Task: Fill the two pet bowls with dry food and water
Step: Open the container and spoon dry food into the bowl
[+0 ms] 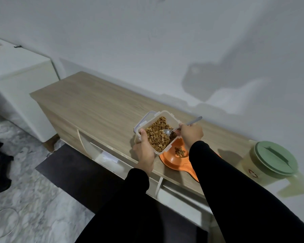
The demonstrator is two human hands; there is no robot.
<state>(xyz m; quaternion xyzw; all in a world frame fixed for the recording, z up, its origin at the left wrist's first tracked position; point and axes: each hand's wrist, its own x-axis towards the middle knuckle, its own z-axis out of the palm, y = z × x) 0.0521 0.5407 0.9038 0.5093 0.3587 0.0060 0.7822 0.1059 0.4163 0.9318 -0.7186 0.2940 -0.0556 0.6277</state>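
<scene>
My left hand (145,152) holds a clear plastic food container (157,120) full of brown dry food (156,135), tilted above the cabinet top. My right hand (191,134) grips a metal spoon (193,121) whose bowl rests in the food. Just below the container lies an orange double pet bowl (172,159) with a small heap of kibble in its visible compartment. My right arm hides the rest of the orange bowl. A jug with a green lid (274,158) stands at the right end of the cabinet.
The wooden cabinet (95,102) runs along a white wall. A white box-like unit (23,88) stands to its left. A dark mat (74,172) lies on the marbled floor in front, with dark clothing (0,165) at far left.
</scene>
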